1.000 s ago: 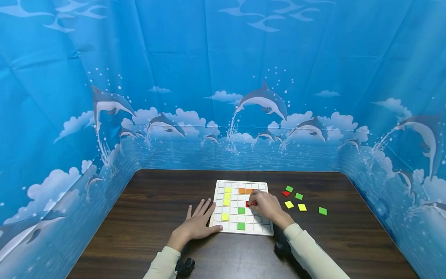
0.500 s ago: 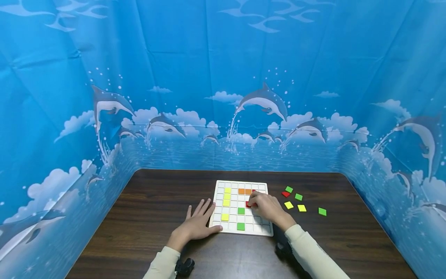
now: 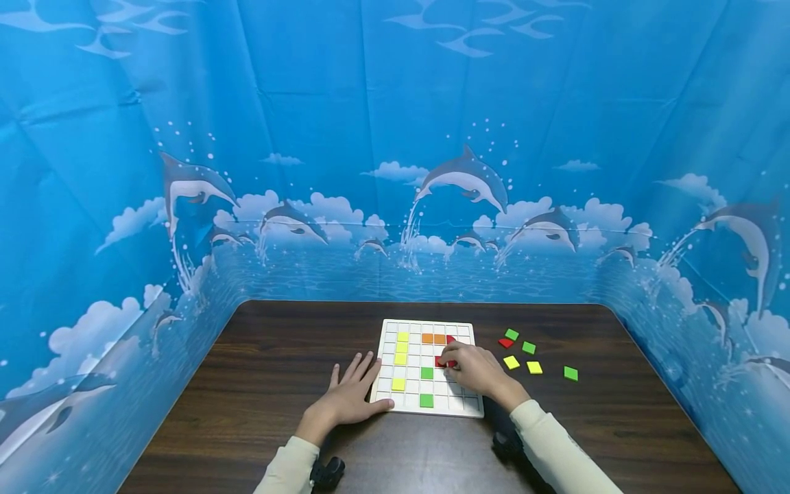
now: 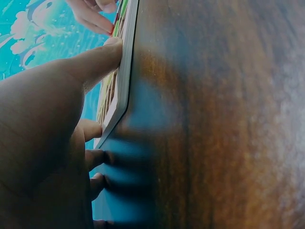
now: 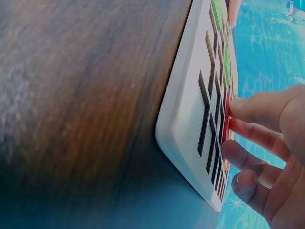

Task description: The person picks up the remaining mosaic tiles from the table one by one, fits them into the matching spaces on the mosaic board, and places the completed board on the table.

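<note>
A white grid board (image 3: 459,406) lies on the dark wooden table, with yellow, green, orange and red square tiles set in some of its cells. My left hand (image 3: 348,400) rests spread at the board's left side, its thumb on the near left corner; the left wrist view shows that thumb (image 4: 102,59) against the rim. Over the right half of the board, my right hand (image 3: 478,370) is bent down, thumb and fingertips at a red tile (image 5: 226,130) in the grid. Another red tile (image 3: 437,361) shows just left of those fingertips. The hand partly covers the cells beneath it.
Right of the board lie loose tiles: a red tile (image 3: 506,343), yellow tiles (image 3: 511,362) and green tiles (image 3: 570,373). The dark table (image 3: 278,343) is enclosed by a blue dolphin-print curtain (image 3: 345,137). Black wrist cameras (image 3: 327,473) sit under the forearms.
My right hand has shifted slightly to the right, its fingertips staying around the red tile on the board; more red shows between them. The left hand has not moved.
</note>
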Demonstrator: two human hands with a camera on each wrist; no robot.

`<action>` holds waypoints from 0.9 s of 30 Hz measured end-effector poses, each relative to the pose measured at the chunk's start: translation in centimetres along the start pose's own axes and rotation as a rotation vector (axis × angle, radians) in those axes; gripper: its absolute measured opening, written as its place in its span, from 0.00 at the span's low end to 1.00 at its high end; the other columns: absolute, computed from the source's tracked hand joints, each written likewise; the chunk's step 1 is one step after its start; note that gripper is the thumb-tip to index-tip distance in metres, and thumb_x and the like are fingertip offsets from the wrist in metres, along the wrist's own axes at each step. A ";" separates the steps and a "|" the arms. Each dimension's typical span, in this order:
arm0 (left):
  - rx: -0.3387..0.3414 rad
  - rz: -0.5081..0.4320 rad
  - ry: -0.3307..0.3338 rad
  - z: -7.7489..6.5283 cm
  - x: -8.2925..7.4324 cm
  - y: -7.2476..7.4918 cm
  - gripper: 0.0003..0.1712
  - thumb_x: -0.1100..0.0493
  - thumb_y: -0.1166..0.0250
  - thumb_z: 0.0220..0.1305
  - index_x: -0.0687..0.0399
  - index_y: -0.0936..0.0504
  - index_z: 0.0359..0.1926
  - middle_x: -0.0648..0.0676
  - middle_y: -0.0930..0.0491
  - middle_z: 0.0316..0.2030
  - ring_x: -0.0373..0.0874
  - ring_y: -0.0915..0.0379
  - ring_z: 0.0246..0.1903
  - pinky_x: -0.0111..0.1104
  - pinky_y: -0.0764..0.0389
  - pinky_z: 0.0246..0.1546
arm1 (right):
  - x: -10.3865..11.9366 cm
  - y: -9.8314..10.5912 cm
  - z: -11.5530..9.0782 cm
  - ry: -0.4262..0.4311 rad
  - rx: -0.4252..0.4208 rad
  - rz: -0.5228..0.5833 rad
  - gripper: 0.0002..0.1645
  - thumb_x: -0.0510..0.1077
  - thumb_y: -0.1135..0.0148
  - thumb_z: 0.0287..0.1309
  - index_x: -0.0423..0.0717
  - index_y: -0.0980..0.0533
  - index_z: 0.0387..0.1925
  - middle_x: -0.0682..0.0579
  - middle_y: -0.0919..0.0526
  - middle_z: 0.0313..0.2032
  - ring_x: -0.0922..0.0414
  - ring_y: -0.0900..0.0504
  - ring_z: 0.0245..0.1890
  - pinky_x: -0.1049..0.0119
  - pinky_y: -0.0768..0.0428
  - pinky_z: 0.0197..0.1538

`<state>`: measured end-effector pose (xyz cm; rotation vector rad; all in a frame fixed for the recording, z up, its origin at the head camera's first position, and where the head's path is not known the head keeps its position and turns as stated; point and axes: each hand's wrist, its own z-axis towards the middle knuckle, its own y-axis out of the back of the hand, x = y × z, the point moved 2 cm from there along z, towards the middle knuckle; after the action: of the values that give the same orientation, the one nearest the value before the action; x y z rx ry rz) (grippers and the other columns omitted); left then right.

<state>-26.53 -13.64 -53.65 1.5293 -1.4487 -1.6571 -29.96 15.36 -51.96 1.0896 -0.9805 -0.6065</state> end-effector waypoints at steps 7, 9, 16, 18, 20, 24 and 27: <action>-0.004 -0.003 0.000 0.0 0.0 0.0 0.57 0.26 0.37 0.69 0.49 0.47 0.86 0.57 0.54 0.87 0.60 0.63 0.86 0.71 0.65 0.79 | -0.2 0.3 -0.2 -0.032 0.010 0.027 0.07 0.44 0.25 0.65 0.52 0.08 0.44 0.54 0.12 0.53 0.53 0.14 0.52 0.50 0.13 0.54; -0.004 -0.003 0.000 0.0 0.0 0.0 0.58 0.26 0.37 0.69 0.49 0.47 0.86 0.57 0.54 0.87 0.60 0.63 0.86 0.71 0.65 0.79 | -0.3 0.6 -0.2 -0.035 0.000 0.036 0.06 0.43 0.25 0.65 0.52 0.08 0.42 0.53 0.12 0.53 0.53 0.14 0.51 0.49 0.13 0.55; -0.003 -0.002 0.001 0.1 0.0 0.0 0.58 0.26 0.38 0.69 0.49 0.47 0.87 0.57 0.54 0.87 0.60 0.64 0.86 0.71 0.65 0.80 | -0.9 1.3 -0.6 -0.033 -0.054 0.042 0.04 0.42 0.24 0.64 0.54 0.08 0.39 0.54 0.11 0.47 0.54 0.14 0.48 0.51 0.13 0.50; -0.002 -0.002 0.003 0.1 0.1 0.0 0.58 0.26 0.38 0.69 0.48 0.48 0.87 0.57 0.54 0.87 0.60 0.64 0.86 0.71 0.65 0.80 | -1.0 1.5 -0.8 -0.035 -0.068 0.035 0.04 0.42 0.24 0.64 0.54 0.09 0.39 0.56 0.10 0.46 0.56 0.13 0.47 0.54 0.13 0.47; -0.001 -0.005 0.004 0.1 0.0 0.0 0.58 0.26 0.38 0.69 0.48 0.47 0.87 0.57 0.54 0.87 0.59 0.64 0.86 0.71 0.65 0.80 | -1.2 1.7 -0.9 -0.043 -0.079 0.029 0.04 0.42 0.24 0.64 0.54 0.09 0.39 0.58 0.10 0.44 0.58 0.14 0.44 0.58 0.15 0.43; 0.003 -0.008 0.006 0.0 0.0 0.0 0.58 0.25 0.38 0.69 0.48 0.48 0.87 0.57 0.54 0.87 0.59 0.64 0.87 0.70 0.66 0.80 | -1.9 2.1 -1.2 -0.076 -0.089 0.028 0.03 0.42 0.25 0.65 0.54 0.09 0.39 0.60 0.12 0.39 0.63 0.21 0.34 0.65 0.22 0.36; 0.001 -0.008 0.006 0.0 0.0 0.0 0.57 0.26 0.38 0.69 0.48 0.47 0.87 0.57 0.54 0.87 0.60 0.64 0.86 0.71 0.66 0.80 | -2.4 2.5 -1.4 -0.097 -0.108 0.026 0.03 0.42 0.24 0.65 0.54 0.10 0.39 0.60 0.13 0.37 0.64 0.24 0.31 0.67 0.24 0.33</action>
<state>-26.52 -13.63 -53.67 1.5409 -1.4429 -1.6553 -29.97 18.92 -50.64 0.9584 -1.0322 -0.6884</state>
